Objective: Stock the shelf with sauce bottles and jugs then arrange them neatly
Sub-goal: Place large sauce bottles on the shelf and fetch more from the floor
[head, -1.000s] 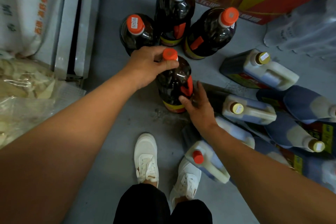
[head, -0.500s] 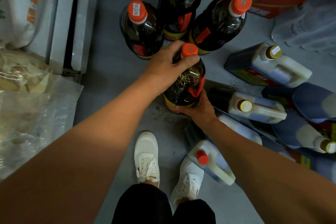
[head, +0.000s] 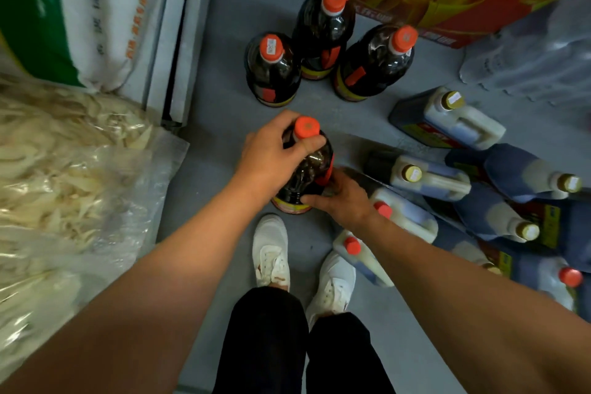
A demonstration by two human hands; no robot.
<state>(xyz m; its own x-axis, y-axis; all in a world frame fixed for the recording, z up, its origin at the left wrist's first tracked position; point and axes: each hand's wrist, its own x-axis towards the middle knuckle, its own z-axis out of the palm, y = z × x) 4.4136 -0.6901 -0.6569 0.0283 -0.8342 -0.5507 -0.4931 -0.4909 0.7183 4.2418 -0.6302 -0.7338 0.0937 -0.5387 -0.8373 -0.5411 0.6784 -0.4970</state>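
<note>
Bare forearms, black trousers [head: 287,345], white lace-up sneakers [head: 271,253] w/ scuffs.

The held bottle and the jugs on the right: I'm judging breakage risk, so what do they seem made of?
Held bottle: clear, glossy, dark liquid showing through, probably plastic, though glass can't be ruled out; matte orange plastic cap. Jugs: translucent whitish plastic with moulded handles, dull finish, gold or red caps.

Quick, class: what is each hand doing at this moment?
Left hand: fingers curled round the neck of the dark sauce bottle.
Right hand: gripping the same bottle low on its side.
</note>
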